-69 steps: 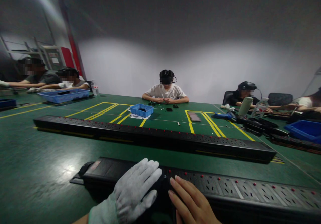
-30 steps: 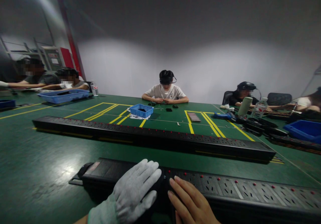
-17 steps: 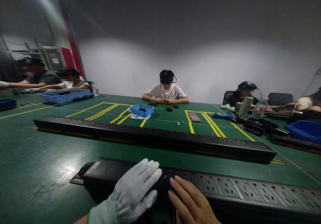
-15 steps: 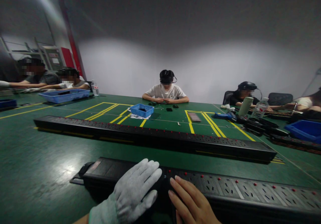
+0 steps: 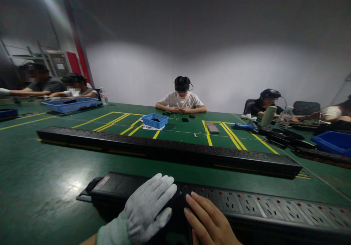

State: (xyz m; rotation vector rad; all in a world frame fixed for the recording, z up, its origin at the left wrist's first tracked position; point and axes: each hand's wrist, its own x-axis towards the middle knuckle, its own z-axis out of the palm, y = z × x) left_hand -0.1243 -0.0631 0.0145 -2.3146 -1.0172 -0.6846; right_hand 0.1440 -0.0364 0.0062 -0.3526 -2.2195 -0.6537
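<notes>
In front of me on the green table lies a long black power strip (image 5: 270,210) with rows of sockets and small red lights or buttons. My left hand (image 5: 150,204), in a white glove, rests flat over its plain left part, fingers stretched out to the upper right. Bare, my right hand (image 5: 210,219) lies at the near edge of the socket face, its fingers extended and the thumb mostly hidden. Neither hand grasps anything. A second long black power strip (image 5: 170,148) lies crosswise farther back on the table.
Beyond are a small blue bin (image 5: 155,120) with dark parts, a larger blue tray (image 5: 71,105) at the left, and a blue bin (image 5: 333,142) at the right. A green bottle (image 5: 268,117) and a blue-handled tool (image 5: 244,127) lie right. Several people sit around the table (image 5: 41,172).
</notes>
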